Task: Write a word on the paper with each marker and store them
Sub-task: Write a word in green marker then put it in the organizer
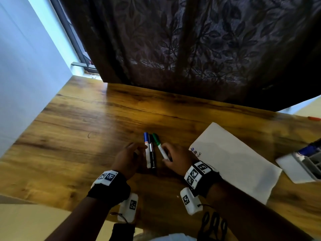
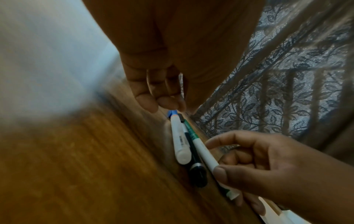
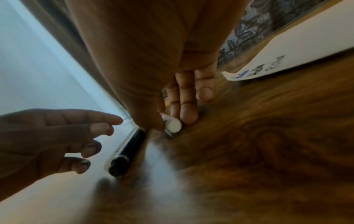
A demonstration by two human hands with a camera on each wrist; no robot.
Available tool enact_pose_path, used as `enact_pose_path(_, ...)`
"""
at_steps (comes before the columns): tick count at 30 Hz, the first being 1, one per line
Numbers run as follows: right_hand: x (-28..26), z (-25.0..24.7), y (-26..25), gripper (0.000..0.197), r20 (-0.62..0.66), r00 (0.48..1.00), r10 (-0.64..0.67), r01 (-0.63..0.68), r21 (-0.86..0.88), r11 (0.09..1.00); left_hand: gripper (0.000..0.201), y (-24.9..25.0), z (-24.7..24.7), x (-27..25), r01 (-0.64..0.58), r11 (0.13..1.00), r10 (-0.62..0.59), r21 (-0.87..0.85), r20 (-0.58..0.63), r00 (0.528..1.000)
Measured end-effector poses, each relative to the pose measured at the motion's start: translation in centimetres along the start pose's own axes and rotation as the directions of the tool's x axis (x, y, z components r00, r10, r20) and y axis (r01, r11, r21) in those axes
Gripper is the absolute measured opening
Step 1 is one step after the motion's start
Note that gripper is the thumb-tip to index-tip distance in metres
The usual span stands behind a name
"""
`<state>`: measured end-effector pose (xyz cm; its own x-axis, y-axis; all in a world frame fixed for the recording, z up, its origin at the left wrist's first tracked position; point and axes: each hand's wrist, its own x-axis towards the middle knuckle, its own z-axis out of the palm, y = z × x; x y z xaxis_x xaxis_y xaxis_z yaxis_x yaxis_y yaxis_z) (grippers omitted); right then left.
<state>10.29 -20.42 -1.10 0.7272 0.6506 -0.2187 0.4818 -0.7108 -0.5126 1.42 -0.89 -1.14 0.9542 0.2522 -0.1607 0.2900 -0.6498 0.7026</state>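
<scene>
Three markers lie side by side on the wooden table (image 1: 69, 136): a blue-capped white marker (image 1: 147, 150), a black marker (image 1: 152, 157) and a green-capped marker (image 1: 159, 145). My right hand (image 1: 165, 156) pinches the green marker's white barrel near its rear end (image 3: 174, 125) between thumb and fingers, and the marker still lies low over the table. My left hand (image 1: 137, 150) hovers just left of the blue-capped marker (image 2: 179, 139) with its fingers loosely curled and holding nothing. The white paper (image 1: 234, 159) lies to the right, with handwritten words at its near left corner (image 3: 258, 68).
A grey holder (image 1: 311, 162) with a blue marker (image 1: 307, 150) in it stands on a white sheet at the right edge. A red marker (image 1: 314, 118) lies far right. A dark leaf-patterned curtain (image 1: 191, 40) hangs behind the table, and a pale wall bounds the left side.
</scene>
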Motion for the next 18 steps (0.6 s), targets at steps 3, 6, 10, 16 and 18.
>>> enact_pose_path(3,-0.2,-0.7,0.5,0.042,-0.047,0.995,0.088,-0.085,0.053,0.995,0.028,0.7,-0.1,0.4,-0.059,0.998,0.059,-0.002,-0.019,0.998)
enact_pose_path(6,-1.5,-2.8,1.5,0.037,-0.07,0.991,0.113,-0.103,0.133,0.986,0.032,1.6,-0.1,1.1,-0.146,0.988,0.149,0.047,-0.059,0.987)
enact_pose_path(10,-4.5,-6.2,2.8,0.022,-0.216,0.975,0.057,0.018,0.334,0.942,0.049,3.8,1.1,1.8,-0.28,0.945,0.291,0.172,-0.041,0.956)
enact_pose_path(16,-9.1,-9.3,5.9,0.012,-0.34,0.916,0.212,0.029,0.584,0.811,0.02,8.4,4.2,1.5,-0.37,0.925,0.378,-0.082,0.131,0.917)
enact_pose_path(18,-10.5,-9.6,7.2,0.012,-0.353,0.899,0.257,0.025,0.63,0.776,0.023,9.8,5.7,1.2,-0.386,0.912,0.405,-0.138,0.168,0.899)
